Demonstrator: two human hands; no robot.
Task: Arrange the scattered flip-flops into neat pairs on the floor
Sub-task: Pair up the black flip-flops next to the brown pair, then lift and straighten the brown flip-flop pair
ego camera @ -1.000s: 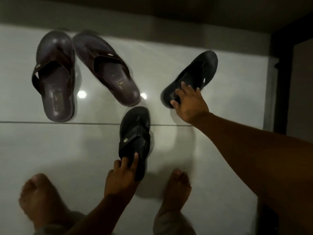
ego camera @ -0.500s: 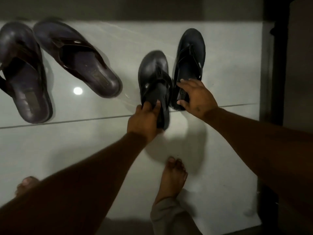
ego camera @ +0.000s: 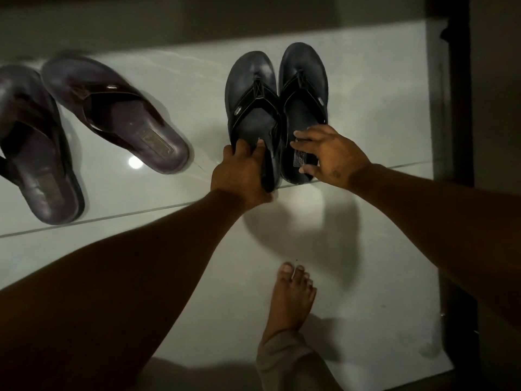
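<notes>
Two black flip-flops lie side by side on the white tiled floor, toes pointing away from me. My left hand (ego camera: pixel 242 170) grips the heel of the left black flip-flop (ego camera: pixel 251 91), thumb on its footbed. My right hand (ego camera: pixel 329 155) rests on the heel of the right black flip-flop (ego camera: pixel 304 88), fingers spread over the footbed. The two black soles touch along their inner edges. To the left lie two dark brown flip-flops: one (ego camera: pixel 112 108) angled with its heel toward the black pair, the other (ego camera: pixel 33 148) at the far left edge.
My bare right foot (ego camera: pixel 291 297) stands on the floor just below the black pair. A dark door frame (ego camera: pixel 459 108) runs down the right side. A grey wall base (ego camera: pixel 169 24) borders the floor at the top. A tile joint crosses under the heels.
Both black flip-flops have been brought together and straightened; they now lie parallel and touching. The left one slid up and right with my left hand. The view shifted left.
</notes>
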